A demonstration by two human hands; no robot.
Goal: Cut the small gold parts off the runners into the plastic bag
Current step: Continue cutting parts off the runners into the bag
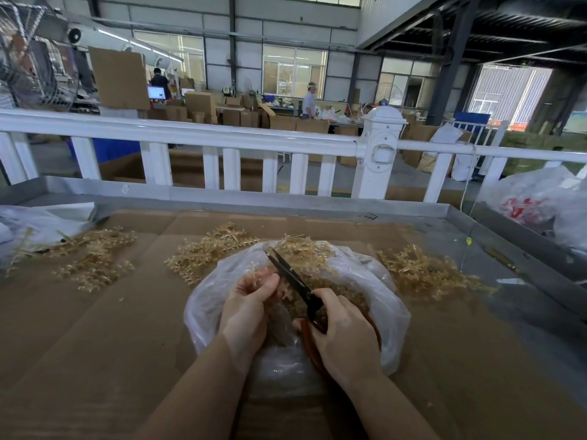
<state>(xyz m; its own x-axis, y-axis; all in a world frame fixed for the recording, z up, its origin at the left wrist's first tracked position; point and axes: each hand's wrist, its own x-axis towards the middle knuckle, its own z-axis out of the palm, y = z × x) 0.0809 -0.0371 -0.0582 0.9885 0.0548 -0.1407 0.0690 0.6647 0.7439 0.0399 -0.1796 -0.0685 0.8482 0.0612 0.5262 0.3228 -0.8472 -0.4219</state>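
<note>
Runner [259, 279] in left grip [246, 308] — above bag [384, 281], beside scissors [293, 277]

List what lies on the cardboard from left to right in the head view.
Left runner pile → middle runner pile → left hand → scissors → right hand → right runner pile.

Pale gold plastic runners [197, 258] lie in heaps across the middle of the frame on flat brown cardboard sheeting [95, 328]. At centre, a clear, whitish plastic bag [359, 274] holds a darker gold mass of cut parts [330, 293]. The scissors [290, 274] there have black blades and orange-red handles. A white railing [190, 134] crosses the upper half. At right, a translucent bag [533, 204] carries red print.
</note>
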